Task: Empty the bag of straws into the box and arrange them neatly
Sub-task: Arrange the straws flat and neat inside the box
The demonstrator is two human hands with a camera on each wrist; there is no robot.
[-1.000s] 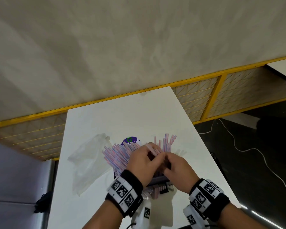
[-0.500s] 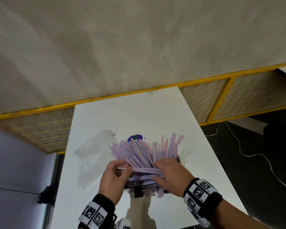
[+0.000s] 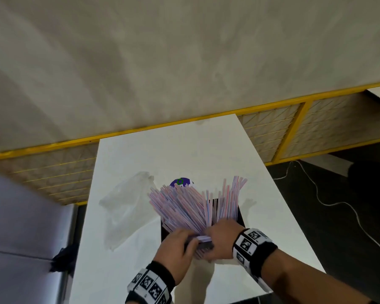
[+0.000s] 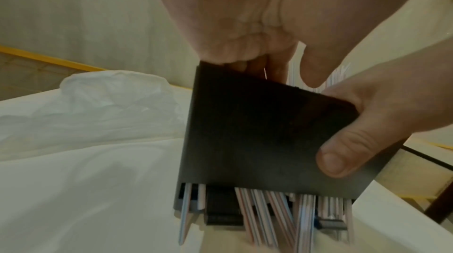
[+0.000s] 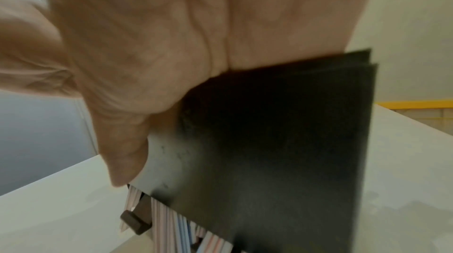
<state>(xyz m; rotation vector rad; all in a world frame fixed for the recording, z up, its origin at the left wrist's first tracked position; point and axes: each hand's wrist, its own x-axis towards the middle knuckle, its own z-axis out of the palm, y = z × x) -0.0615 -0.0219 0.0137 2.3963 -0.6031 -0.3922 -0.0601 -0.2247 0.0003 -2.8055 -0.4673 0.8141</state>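
A black box (image 3: 239, 213) stands on the white table (image 3: 162, 154), with pink and blue striped straws (image 3: 184, 205) fanning out of its top to the left and far side. My left hand (image 3: 180, 242) curls over the near rim, its fingers on a small bunch of straws lying crosswise. My right hand (image 3: 219, 235) grips the box's near wall (image 4: 257, 131): thumb (image 4: 343, 152) outside, fingers over the rim. Straw ends (image 4: 269, 218) poke out of the slot at the box's foot. The empty clear bag (image 3: 125, 209) lies crumpled to the left.
A purple round object (image 3: 180, 183) sits just beyond the straws. The table's right edge (image 3: 272, 189) drops to a dark floor with a white cable (image 3: 329, 202). A yellow-framed mesh fence (image 3: 272, 132) runs behind the table.
Both hands were over the fanned straws a second ago. The left hand drew back holding a few straws crosswise and has now come in to the near rim beside the right hand.
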